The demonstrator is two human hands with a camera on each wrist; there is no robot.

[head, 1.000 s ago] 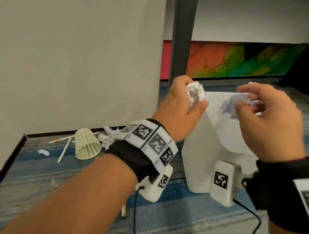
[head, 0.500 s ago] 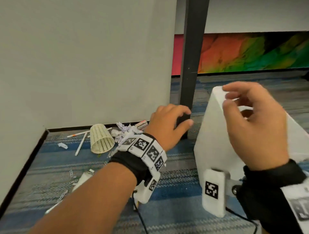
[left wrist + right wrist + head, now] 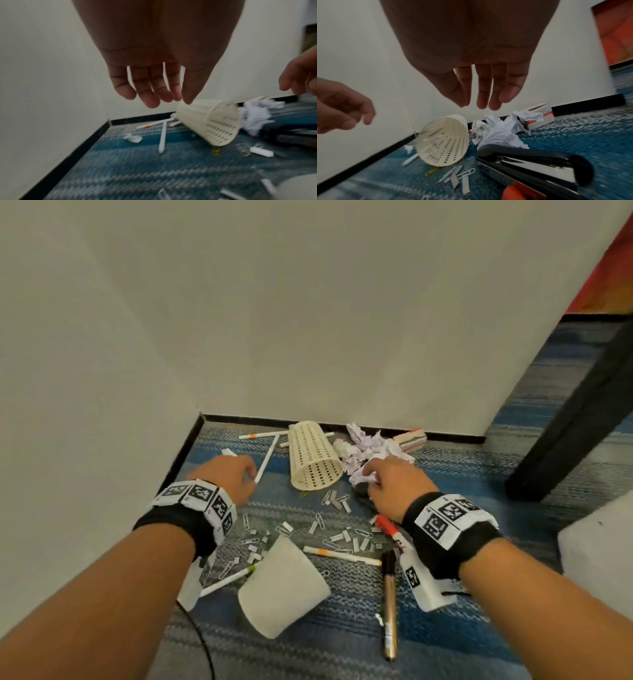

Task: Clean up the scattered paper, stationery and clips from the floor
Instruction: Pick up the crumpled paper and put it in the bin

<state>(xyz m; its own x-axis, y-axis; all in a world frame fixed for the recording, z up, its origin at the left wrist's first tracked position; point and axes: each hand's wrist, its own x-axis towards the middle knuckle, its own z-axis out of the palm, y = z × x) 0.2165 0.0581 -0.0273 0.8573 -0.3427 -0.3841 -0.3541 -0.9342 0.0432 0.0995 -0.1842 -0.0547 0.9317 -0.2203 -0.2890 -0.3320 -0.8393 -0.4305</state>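
Crumpled white paper lies in a heap by the wall, beside a cream perforated basket tipped on its side. My right hand hovers just over the near edge of the heap; in the right wrist view its fingers hang straight and hold nothing. My left hand is above the near end of a white pen, fingers loose and empty. Paper clips and staple strips are strewn across the carpet. A black stapler lies under my right hand.
A tipped white cup, a gold and black marker, a red marker and an orange-banded pen lie near me. A small box sits by the wall. A white bin and a black table leg stand to the right.
Both hands held crumpled paper over the white bin, then let go. They have swung left and down to the litter by the wall, both empty.
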